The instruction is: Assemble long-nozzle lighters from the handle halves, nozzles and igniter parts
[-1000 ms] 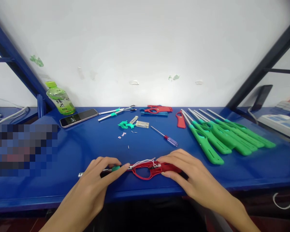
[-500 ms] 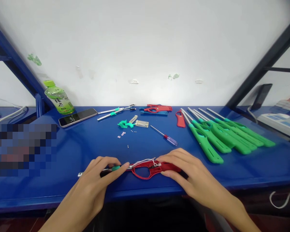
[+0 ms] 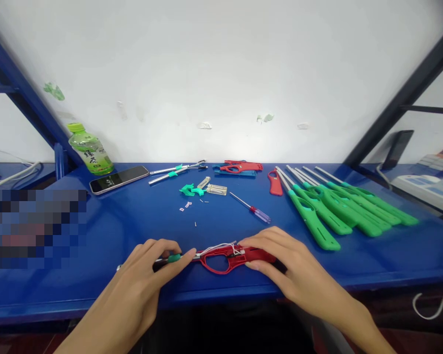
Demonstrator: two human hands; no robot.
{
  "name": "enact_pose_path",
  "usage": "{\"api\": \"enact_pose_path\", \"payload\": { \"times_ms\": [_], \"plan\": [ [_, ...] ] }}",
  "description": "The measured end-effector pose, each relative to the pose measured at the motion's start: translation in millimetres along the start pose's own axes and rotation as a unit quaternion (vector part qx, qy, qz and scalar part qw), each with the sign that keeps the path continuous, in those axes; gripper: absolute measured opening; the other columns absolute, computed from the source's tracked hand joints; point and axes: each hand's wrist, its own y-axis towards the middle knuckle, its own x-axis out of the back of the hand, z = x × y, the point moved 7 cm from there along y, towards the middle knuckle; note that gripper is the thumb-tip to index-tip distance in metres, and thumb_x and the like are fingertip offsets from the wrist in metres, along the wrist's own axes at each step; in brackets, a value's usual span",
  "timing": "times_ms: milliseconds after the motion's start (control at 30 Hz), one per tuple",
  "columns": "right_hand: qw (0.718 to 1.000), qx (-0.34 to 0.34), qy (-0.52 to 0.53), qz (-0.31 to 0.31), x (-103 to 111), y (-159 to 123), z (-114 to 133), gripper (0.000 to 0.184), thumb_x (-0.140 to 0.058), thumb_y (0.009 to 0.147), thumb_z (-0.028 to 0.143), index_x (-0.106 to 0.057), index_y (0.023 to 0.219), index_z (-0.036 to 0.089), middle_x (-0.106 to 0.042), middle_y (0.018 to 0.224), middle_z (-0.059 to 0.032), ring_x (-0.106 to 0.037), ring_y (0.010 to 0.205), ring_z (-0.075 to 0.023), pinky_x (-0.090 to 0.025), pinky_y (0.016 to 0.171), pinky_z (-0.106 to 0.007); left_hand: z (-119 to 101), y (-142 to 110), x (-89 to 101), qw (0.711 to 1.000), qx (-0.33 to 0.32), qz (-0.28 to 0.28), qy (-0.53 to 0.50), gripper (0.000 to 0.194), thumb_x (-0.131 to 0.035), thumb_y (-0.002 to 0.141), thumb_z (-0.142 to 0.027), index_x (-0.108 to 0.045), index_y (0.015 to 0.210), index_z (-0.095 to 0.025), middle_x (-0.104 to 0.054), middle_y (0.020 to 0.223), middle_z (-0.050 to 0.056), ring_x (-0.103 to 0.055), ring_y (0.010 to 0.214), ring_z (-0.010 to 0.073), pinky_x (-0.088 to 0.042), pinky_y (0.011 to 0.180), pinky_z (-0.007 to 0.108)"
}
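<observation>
A red lighter handle half (image 3: 216, 269) lies near the table's front edge, its inner side facing up. White wire (image 3: 217, 247) runs along it in a loose bow from the metal neck end. My right hand (image 3: 284, 260) grips the wide end of the handle, thumb below and fingers over the top. At the other end, my left hand (image 3: 143, 275) closes on the metal lighter tube with its green collar (image 3: 174, 257). Its thumb tip rests close to where the tube meets the red handle. Most of the tube is hidden under that hand.
A screwdriver (image 3: 256, 211) lies beyond my hands, beside green plastic bits (image 3: 188, 190) and small clear gas tanks (image 3: 217, 189). Several green lighters (image 3: 317, 228) fan out at right. Red and blue shells (image 3: 239, 167), tubes (image 3: 170, 174), a phone (image 3: 120, 179) and a bottle (image 3: 92, 150) are farther back.
My left hand has shifted slightly left, with the green collar and the tube. The tube's tip is now mostly covered. My right hand and the red handle have barely moved.
</observation>
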Motion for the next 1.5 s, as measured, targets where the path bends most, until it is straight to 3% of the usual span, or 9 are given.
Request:
{"api": "enact_pose_path", "payload": {
  "times_ms": [100, 200, 300, 433, 567, 833, 967, 1100, 1500],
  "plan": [
    [1.0, -0.001, 0.0, -0.001, -0.1, -0.3, -0.4, 0.025, -0.061, 0.109, 0.029, -0.066, 0.133, 0.033, -0.075, 0.126, -0.001, -0.066, 0.116, -0.0224, -0.052, 0.102, -0.038, -3.4, 1.2, 0.2, 1.0, 0.002, -0.001, 0.0, 0.083, -0.036, 0.091, 0.004, -0.054, 0.152, -0.05, -0.065, 0.129, 0.004, -0.062, 0.108, 0.0229, -0.056, 0.092, 0.04],
    [1.0, 0.0, 0.001, 0.004, -0.8, -0.8, -0.3, 0.024, -0.062, 0.109, 0.029, -0.065, 0.133, 0.034, -0.075, 0.126, -0.0001, -0.066, 0.116, -0.0218, -0.051, 0.103, -0.038, -9.3, 7.0, 0.5, 1.0, 0.019, -0.011, -0.015, 0.056, -0.044, 0.102, -0.009, -0.062, 0.145, -0.04, -0.065, 0.125, 0.005, -0.062, 0.107, 0.0239, -0.055, 0.092, 0.04],
    [1.0, -0.001, 0.003, 0.005, -1.0, -0.8, -0.3, 0.024, -0.061, 0.109, 0.028, -0.065, 0.132, 0.034, -0.075, 0.126, 0.0007, -0.065, 0.117, -0.021, -0.05, 0.104, -0.037, -14.5, 15.2, -0.1, 0.997, 0.043, -0.024, -0.053, 0.025, -0.052, 0.107, -0.023, -0.069, 0.123, -0.029, -0.068, 0.117, 0.005, -0.063, 0.105, 0.0235, -0.055, 0.092, 0.038],
    [1.0, 0.0, 0.005, 0.003, -0.7, -0.7, 0.0, 0.023, -0.061, 0.109, 0.028, -0.066, 0.131, 0.034, -0.075, 0.126, 0.0006, -0.065, 0.116, -0.0212, -0.05, 0.103, -0.036, -16.1, 19.5, 3.6, 0.992, 0.064, -0.063, -0.091, 0.012, -0.053, 0.109, -0.025, -0.064, 0.11, -0.027, -0.071, 0.109, 0.001, -0.066, 0.101, 0.0195, -0.054, 0.088, 0.031],
    [1.0, 0.003, 0.002, 0.005, -0.9, -0.9, 0.2, 0.024, -0.06, 0.11, 0.029, -0.065, 0.133, 0.034, -0.075, 0.127, 0.0005, -0.065, 0.116, -0.0215, -0.05, 0.103, -0.036, -12.3, 15.0, 8.0, 0.988, 0.088, -0.098, -0.086, 0.011, -0.052, 0.11, -0.028, -0.061, 0.115, -0.028, -0.071, 0.103, -0.001, -0.068, 0.093, 0.0178, -0.052, 0.082, 0.029],
    [1.0, 0.011, -0.005, 0.003, -1.3, -1.0, 0.7, 0.025, -0.059, 0.111, 0.028, -0.063, 0.134, 0.036, -0.073, 0.127, 0.0023, -0.064, 0.116, -0.0194, -0.049, 0.104, -0.035, -14.8, 11.1, 10.2, 0.988, 0.096, -0.073, -0.095, 0.024, -0.042, 0.112, -0.031, -0.061, 0.127, -0.029, -0.071, 0.104, -0.001, -0.07, 0.092, 0.0162, -0.052, 0.078, 0.026],
    [1.0, 0.015, -0.012, 0.003, -2.5, -2.3, -1.6, 0.026, -0.059, 0.111, 0.029, -0.062, 0.135, 0.036, -0.073, 0.129, 0.0023, -0.064, 0.117, -0.02, -0.049, 0.104, -0.035, -13.3, 11.8, 13.9, 0.989, 0.109, -0.08, -0.063, 0.021, -0.05, 0.109, -0.042, -0.062, 0.117, -0.027, -0.072, 0.099, -0.002, -0.07, 0.081, 0.0157, -0.052, 0.071, 0.027],
    [1.0, 0.013, -0.017, 0.003, -3.4, -4.1, -4.6, 0.028, -0.059, 0.111, 0.029, -0.06, 0.137, 0.037, -0.072, 0.129, 0.002, -0.063, 0.119, -0.0203, -0.049, 0.105, -0.036, -14.2, 14.3, 13.3, 0.991, 0.089, -0.096, -0.03, 0.014, -0.054, 0.108, -0.038, -0.061, 0.103, -0.026, -0.068, 0.084, -0.006, -0.062, 0.061, 0.0124, -0.045, 0.059, 0.026],
    [1.0, 0.011, -0.02, 0.003, -3.3, -4.5, -3.6, 0.027, -0.059, 0.111, 0.03, -0.061, 0.136, 0.037, -0.072, 0.129, 0.002, -0.064, 0.119, -0.0203, -0.049, 0.105, -0.036, -20.6, 12.5, 11.1, 0.993, 0.063, -0.102, -0.014, 0.011, -0.051, 0.107, -0.029, -0.06, 0.103, -0.024, -0.065, 0.085, -0.002, -0.062, 0.067, 0.0155, -0.042, 0.062, 0.03]
  ]
}}
